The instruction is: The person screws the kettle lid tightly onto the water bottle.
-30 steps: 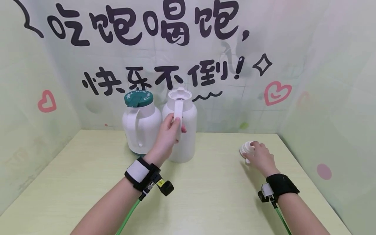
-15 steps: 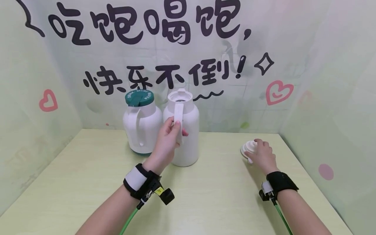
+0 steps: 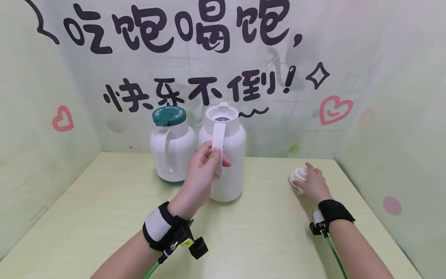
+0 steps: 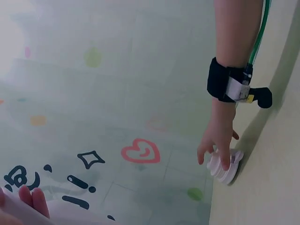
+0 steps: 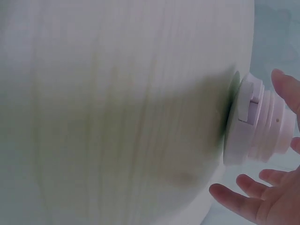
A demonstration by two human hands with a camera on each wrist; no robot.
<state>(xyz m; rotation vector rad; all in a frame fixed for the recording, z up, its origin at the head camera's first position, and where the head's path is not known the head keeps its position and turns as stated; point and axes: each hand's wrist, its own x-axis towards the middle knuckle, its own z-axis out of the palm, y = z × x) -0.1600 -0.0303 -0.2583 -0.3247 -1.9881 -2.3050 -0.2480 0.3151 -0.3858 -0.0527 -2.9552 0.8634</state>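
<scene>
My left hand (image 3: 202, 168) grips the handle of a tall white thermos jug (image 3: 231, 166), whose top is uncovered. The jug stands upright near the back of the table. In the left wrist view only a few fingertips (image 4: 40, 201) of this hand show at the lower left corner. My right hand (image 3: 313, 184) is around a white screw stopper (image 3: 296, 176), which lies at the back right with its ridged side up. Seen from the right wrist, the thumb and fingers are spread apart around the stopper (image 5: 267, 124), with gaps between them and it.
A shorter white jug (image 3: 174, 151) with a green lid (image 3: 169, 116) stands just left of the tall one, its handle towards me. A printed wall sheet (image 3: 271, 128) closes off the back, with more sheeting along both sides. The pale wooden tabletop (image 3: 258, 232) extends towards me.
The tall jug has come slightly nearer to me in my left hand's grip. My right hand's fingers have loosened around the stopper, which stays in place. The head view has shifted slightly left.
</scene>
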